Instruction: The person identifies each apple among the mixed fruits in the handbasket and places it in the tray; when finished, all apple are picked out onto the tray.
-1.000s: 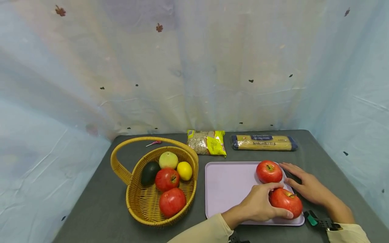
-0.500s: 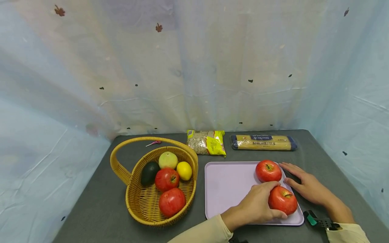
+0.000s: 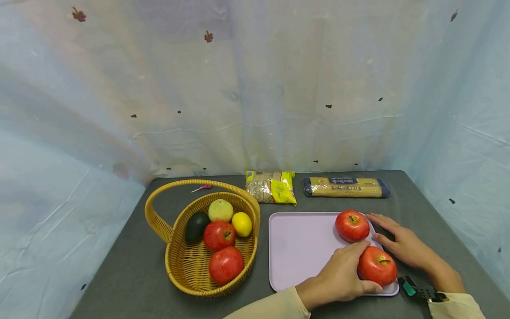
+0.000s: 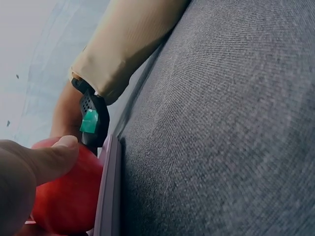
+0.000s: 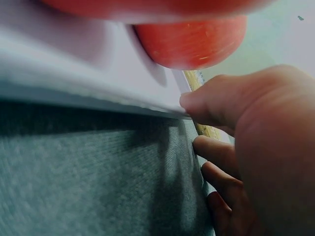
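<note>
My left hand (image 3: 338,274) grips a red apple (image 3: 378,266) from its left side at the near right corner of a lilac tray (image 3: 299,248). In the left wrist view the thumb (image 4: 54,160) lies across that apple (image 4: 69,201), close beside the tray's rim. Behind it on the tray sits a second red apple (image 3: 352,226). My right hand (image 3: 408,246) lies along the tray's right edge, its fingers loosely extended. The right wrist view shows its thumb (image 5: 211,101) at the tray rim (image 5: 98,101) and the other fingers lower, beside the grey tabletop.
A wicker basket (image 3: 171,261) on the left holds a dark green avocado (image 3: 197,227), a pale green round fruit (image 3: 221,210), a lemon (image 3: 241,224) and two red fruits (image 3: 226,266). Behind lie a yellow-ended bag (image 3: 271,187), a spaghetti pack (image 3: 345,187) and a small pink-handled tool (image 3: 203,188).
The apple in my left hand has shifted slightly left and back, then right again, and its stem has turned. My right hand and the tray have stayed in place.
</note>
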`<action>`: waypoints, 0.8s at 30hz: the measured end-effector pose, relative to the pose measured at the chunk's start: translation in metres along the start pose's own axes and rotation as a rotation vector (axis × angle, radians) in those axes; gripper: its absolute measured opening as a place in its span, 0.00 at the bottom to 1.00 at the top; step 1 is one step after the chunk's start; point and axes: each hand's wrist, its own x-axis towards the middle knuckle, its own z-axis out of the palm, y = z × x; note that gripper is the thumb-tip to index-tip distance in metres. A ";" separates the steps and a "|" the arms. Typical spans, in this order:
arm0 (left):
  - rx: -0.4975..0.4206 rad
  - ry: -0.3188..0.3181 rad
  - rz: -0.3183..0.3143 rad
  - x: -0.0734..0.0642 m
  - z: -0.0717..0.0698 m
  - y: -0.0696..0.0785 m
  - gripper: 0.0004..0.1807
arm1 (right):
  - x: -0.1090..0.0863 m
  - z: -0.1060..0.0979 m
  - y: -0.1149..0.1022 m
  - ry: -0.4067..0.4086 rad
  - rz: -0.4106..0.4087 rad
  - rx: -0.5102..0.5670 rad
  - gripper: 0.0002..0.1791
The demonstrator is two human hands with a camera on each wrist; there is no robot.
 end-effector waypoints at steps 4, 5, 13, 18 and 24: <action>0.010 0.027 -0.028 -0.001 0.001 0.003 0.52 | 0.000 -0.001 -0.001 0.004 -0.007 0.001 0.31; 0.013 0.035 -0.037 -0.001 0.001 0.003 0.52 | 0.000 -0.001 -0.001 0.002 -0.005 0.001 0.31; 0.025 0.057 -0.083 0.001 0.002 0.005 0.53 | 0.000 -0.001 -0.001 0.002 0.005 -0.003 0.31; 0.025 0.028 -0.093 0.001 -0.001 0.006 0.54 | 0.000 -0.001 -0.001 0.000 0.008 -0.008 0.32; 0.043 0.018 -0.100 -0.005 -0.013 0.010 0.53 | 0.000 -0.002 -0.001 -0.007 0.009 -0.007 0.31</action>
